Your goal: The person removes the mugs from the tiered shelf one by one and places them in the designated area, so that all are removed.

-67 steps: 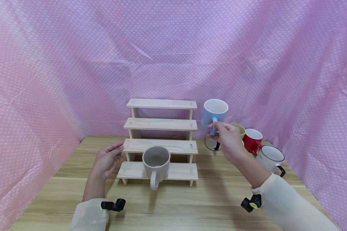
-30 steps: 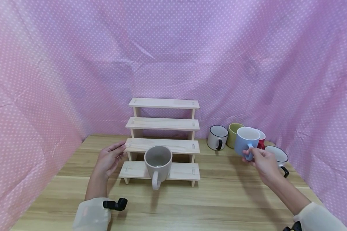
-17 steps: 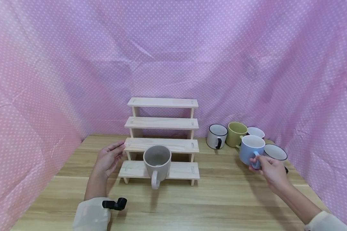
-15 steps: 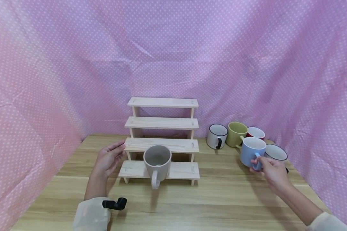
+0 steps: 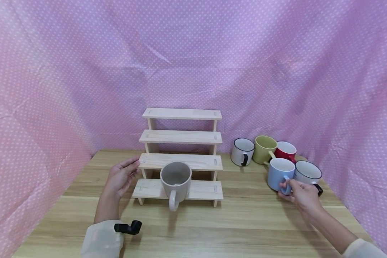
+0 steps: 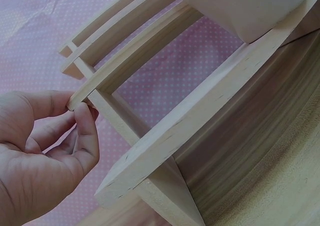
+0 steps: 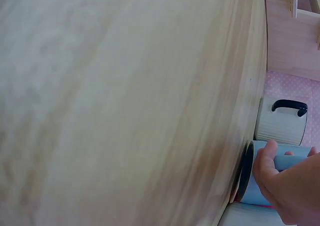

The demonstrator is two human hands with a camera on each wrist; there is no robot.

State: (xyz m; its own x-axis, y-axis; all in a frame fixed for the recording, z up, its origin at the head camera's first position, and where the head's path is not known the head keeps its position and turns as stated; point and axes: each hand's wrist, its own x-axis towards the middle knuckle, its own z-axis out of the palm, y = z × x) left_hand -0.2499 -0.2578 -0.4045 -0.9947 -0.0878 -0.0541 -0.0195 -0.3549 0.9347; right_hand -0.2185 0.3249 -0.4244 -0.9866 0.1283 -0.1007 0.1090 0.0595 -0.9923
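My right hand (image 5: pixel 304 198) pinches the handle of a light blue mug (image 5: pixel 280 175) at the right of the table; in the right wrist view the blue mug (image 7: pixel 252 186) stands at or very near the tabletop. With thumb and fingers, my left hand (image 5: pixel 120 177) pinches the left end of the third board down on a four-step wooden shelf (image 5: pixel 180 162). The left wrist view shows the left hand (image 6: pixel 50 151) at that board's tip. A grey-beige mug (image 5: pixel 175 179) sits upright on the lowest step, its handle toward me.
Around the blue mug stand a white mug with black rim (image 5: pixel 242 152), a green mug (image 5: pixel 264 149), a red mug (image 5: pixel 285 150) and another white black-rimmed mug (image 5: pixel 307 172). Behind the wooden table (image 5: pixel 213 229) hangs a pink dotted cloth (image 5: pixel 187 53).
My right hand has carried the light blue mug from beside the shelf rightward and down, in front of the other mugs. The left hand has stayed at the shelf.
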